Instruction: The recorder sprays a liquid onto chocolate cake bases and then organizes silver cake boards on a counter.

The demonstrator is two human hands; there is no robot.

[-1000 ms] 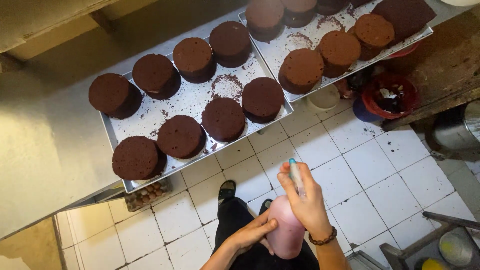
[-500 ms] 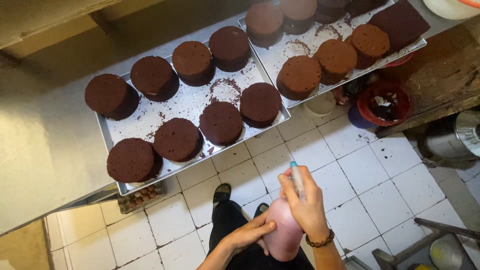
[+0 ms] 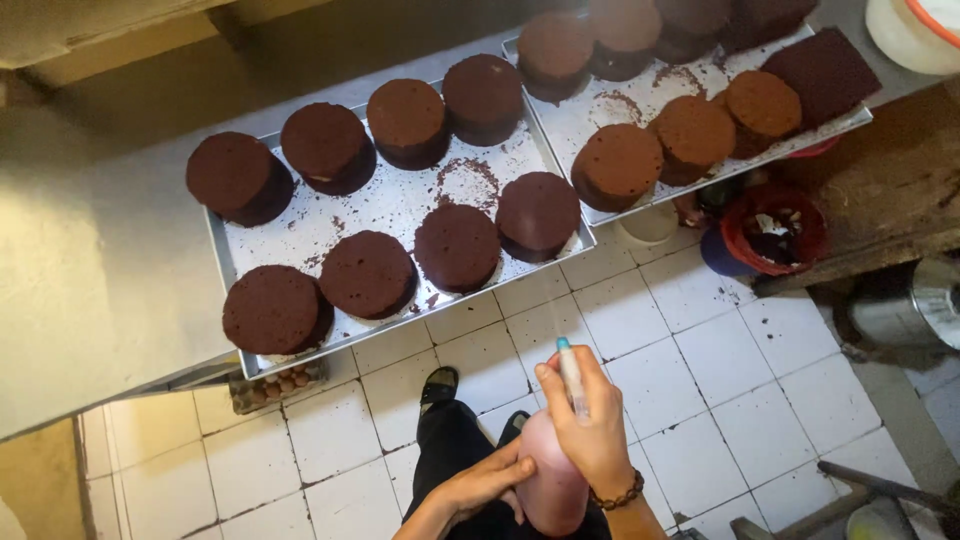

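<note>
White tiles [image 3: 700,400], half-hidden pink bottle [image 3: 550,480]

Bottle [image 3: 550,480] base (hand-hidden) — cakes cropped

We stand on a white tiled floor [image 3: 700,370] with dark grout, beside a pale grey counter [image 3: 90,300]; dim wooden boards [image 3: 890,190] lie right.

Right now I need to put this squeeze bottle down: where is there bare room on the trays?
Left tray: a bare strip runs between its two rows of round cakes, widest below the upper right cake. Right tray: small crumb-strewn patch at its upper middle; elsewhere crowded.
</note>
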